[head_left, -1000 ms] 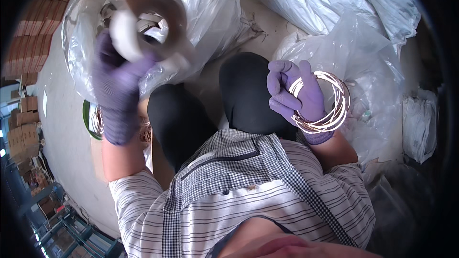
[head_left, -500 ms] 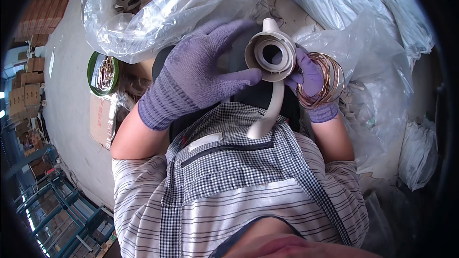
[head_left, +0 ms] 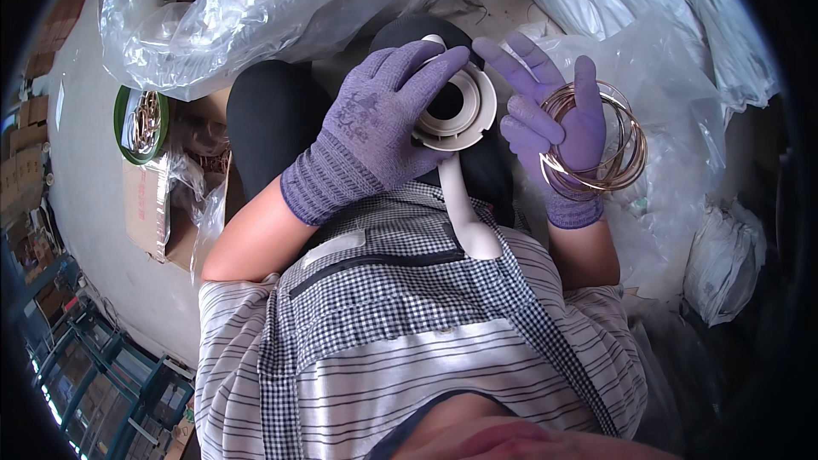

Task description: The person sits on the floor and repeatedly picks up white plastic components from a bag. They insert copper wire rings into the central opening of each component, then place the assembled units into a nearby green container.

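My left hand, in a purple knit glove, grips a beige plastic part from its left side. The part has a stepped round collar with a dark central hole, a short stub at the far side and a curved arm reaching toward my apron. My right hand, also gloved, is palm up just right of the part and apart from it. Its fingers are spread, some of them bent. A bundle of thin copper-coloured wire rings hangs looped around its thumb and palm.
A clear plastic bag of grey-beige parts lies at the far left. Beside my left knee, a cardboard box stands near a green-rimmed round container of metal rings. Clear plastic sheeting and white sacks lie on the right.
My left hand has closed on the beige part, which has shifted slightly left and turned. The right hand has let go of it and spread its fingers, the wire rings still around its thumb.
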`<state>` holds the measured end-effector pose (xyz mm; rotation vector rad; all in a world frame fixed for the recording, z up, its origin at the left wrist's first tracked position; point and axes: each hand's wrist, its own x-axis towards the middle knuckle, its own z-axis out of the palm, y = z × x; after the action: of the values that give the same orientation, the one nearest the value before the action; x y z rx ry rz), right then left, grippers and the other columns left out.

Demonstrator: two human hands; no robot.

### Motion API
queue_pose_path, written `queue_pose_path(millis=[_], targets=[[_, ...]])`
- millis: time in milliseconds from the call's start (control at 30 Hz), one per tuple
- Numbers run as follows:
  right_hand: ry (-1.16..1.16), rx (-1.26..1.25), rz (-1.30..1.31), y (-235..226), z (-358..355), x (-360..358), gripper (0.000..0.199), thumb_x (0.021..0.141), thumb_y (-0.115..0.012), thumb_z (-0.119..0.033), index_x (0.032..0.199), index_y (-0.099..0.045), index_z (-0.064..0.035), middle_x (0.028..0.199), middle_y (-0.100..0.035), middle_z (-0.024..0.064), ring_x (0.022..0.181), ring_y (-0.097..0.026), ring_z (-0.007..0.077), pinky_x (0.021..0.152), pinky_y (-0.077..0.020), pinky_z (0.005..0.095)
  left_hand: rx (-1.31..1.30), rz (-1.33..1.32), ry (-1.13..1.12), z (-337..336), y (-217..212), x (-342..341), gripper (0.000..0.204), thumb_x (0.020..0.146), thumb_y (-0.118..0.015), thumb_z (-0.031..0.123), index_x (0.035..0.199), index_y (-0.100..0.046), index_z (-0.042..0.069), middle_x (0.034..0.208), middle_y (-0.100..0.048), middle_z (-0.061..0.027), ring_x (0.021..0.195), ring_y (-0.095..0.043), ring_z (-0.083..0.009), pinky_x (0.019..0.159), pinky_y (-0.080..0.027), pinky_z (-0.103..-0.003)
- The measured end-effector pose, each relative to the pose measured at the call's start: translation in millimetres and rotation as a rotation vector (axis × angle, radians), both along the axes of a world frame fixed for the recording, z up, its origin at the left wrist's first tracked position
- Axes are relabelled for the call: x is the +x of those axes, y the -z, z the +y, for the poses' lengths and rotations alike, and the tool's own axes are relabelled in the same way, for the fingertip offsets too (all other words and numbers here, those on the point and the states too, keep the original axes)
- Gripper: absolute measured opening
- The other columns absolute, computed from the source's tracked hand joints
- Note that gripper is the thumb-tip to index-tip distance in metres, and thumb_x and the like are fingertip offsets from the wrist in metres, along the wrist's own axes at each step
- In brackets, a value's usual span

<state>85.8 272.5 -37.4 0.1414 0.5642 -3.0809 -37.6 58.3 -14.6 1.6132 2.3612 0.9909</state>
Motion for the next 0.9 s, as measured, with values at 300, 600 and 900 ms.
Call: queue_pose_path(millis=[300,600,900], targets=[[0.0,-0.01,-0.041,-2,-11,-9,0.078,0.108,-0.032,-0.06,0.158,-0.031,0.0008,0.164,-0.027,0.0311,0.052,-0.045,0.0041,0.088,-0.0565,0.0332,0.475,-0.124,0.352,-1,-32,-6,0.038,0.08,-0.079,0.016,0.114,-0.074,0.0,0.111,-0.069,-0.0158,0.102,-0.068,-0.031,0.089,-0.055,-0.04],[0.21,0.801,-0.326,-27,-29,-5,0.043,0.11,-0.047,-0.024,0.141,-0.051,0.0052,0.127,-0.065,0.0179,0.056,-0.047,0.0049,0.055,-0.043,0.0195,0.352,-0.571,0.296,1,-8,3,0.054,0.067,-0.095,0.027,0.112,-0.076,0.006,0.105,-0.069,-0.0105,0.099,-0.067,-0.0255,0.087,-0.054,-0.035],[0.354,1.376,-0.411,-18,-35,-16,0.036,0.105,-0.06,-0.017,0.136,-0.059,0.0008,0.112,-0.07,0.0138,0.098,-0.069,0.0136,0.082,-0.0575,0.0275,0.42,-0.719,0.362,6,-9,-3,0.034,0.077,-0.089,0.022,0.103,-0.078,0.004,0.102,-0.067,-0.0098,0.096,-0.063,-0.0207,0.085,-0.05,-0.033]])
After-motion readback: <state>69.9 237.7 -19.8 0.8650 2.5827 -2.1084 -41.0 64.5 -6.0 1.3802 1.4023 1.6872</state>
